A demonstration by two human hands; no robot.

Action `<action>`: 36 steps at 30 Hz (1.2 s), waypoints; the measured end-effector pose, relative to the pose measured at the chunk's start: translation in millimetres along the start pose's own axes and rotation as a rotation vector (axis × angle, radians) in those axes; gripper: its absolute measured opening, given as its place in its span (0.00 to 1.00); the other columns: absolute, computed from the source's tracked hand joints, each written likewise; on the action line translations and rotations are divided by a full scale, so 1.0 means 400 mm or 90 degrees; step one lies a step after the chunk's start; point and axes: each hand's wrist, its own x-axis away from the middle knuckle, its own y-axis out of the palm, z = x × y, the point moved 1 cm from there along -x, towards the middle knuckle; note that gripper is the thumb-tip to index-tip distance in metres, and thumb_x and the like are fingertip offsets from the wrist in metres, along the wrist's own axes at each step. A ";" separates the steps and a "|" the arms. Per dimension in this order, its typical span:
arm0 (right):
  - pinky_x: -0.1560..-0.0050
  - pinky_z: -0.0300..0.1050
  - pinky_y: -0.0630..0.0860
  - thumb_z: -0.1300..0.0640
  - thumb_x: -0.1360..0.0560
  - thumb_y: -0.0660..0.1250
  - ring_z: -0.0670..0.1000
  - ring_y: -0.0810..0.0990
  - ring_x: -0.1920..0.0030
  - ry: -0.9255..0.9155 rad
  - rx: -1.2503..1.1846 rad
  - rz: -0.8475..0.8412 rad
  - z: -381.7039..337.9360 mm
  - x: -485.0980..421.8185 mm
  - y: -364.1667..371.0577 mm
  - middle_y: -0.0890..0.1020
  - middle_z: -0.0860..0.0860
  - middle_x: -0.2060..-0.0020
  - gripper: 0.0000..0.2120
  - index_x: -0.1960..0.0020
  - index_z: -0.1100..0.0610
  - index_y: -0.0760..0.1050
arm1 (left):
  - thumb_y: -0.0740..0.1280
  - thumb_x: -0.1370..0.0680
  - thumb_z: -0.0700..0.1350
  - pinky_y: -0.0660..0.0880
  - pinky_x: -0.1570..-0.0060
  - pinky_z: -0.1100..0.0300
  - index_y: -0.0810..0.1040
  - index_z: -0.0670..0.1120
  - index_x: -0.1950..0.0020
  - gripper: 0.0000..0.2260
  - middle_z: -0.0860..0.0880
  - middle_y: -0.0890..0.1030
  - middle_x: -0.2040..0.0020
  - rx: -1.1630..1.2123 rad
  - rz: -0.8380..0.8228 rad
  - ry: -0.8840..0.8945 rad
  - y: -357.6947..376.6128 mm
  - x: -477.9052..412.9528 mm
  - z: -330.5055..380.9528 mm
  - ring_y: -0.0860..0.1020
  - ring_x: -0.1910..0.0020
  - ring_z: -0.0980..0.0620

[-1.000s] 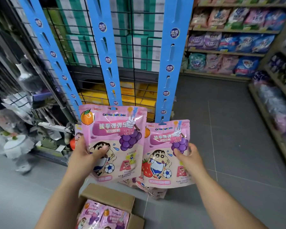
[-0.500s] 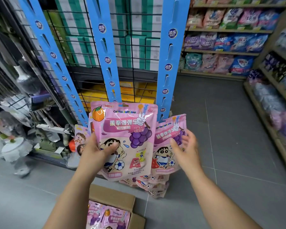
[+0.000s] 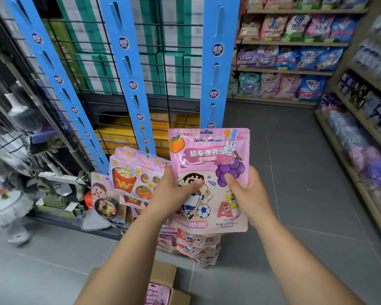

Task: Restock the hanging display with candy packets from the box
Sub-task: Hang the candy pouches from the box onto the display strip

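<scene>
Right of held packet (image 3: 207, 155), grey floor (image 3: 295, 172) lies open.

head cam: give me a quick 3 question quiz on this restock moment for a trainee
1. True or false: only the left hand grips the pink packet.
2. Where is the box? A) on the floor B) on a shelf C) hung on a strip
3. Fill in: ___ blue strips are in view.
Key: 1 false, the right hand grips it too; 2 A; 3 three.
</scene>
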 end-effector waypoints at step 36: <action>0.58 0.31 0.74 0.58 0.26 0.67 0.48 0.78 0.56 -0.030 0.137 0.021 0.032 0.031 0.026 0.80 0.45 0.59 0.04 0.57 0.49 0.76 | 0.66 0.24 0.54 0.75 0.50 0.53 0.70 0.43 0.42 0.18 0.46 0.75 0.45 -0.148 0.213 -0.053 0.012 0.000 -0.106 0.76 0.46 0.48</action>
